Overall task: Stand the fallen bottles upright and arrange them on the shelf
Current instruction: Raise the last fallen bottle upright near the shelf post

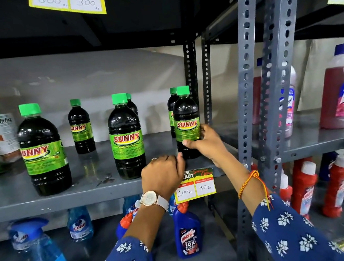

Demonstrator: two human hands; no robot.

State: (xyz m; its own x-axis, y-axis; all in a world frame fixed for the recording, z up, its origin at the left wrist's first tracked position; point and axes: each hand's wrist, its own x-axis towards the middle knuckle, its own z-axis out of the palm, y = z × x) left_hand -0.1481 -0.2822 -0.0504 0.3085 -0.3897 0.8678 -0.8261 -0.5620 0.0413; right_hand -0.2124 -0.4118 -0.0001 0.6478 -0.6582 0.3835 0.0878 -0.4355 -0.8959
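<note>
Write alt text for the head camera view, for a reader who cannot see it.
A person's right hand grips an upright dark Sunny bottle with a green cap at the right end of a grey metal shelf, while the left hand rests closed at the shelf's front edge. Other Sunny bottles stand upright along the shelf; blue spray bottles sit below.

Glossy dark plastic bottles [125,134] with shiny printed labels, smooth green plastic caps [119,98]. Matt grey painted metal shelf [47,201], perforated steel uprights [246,81]; paper price tag [195,188].
</note>
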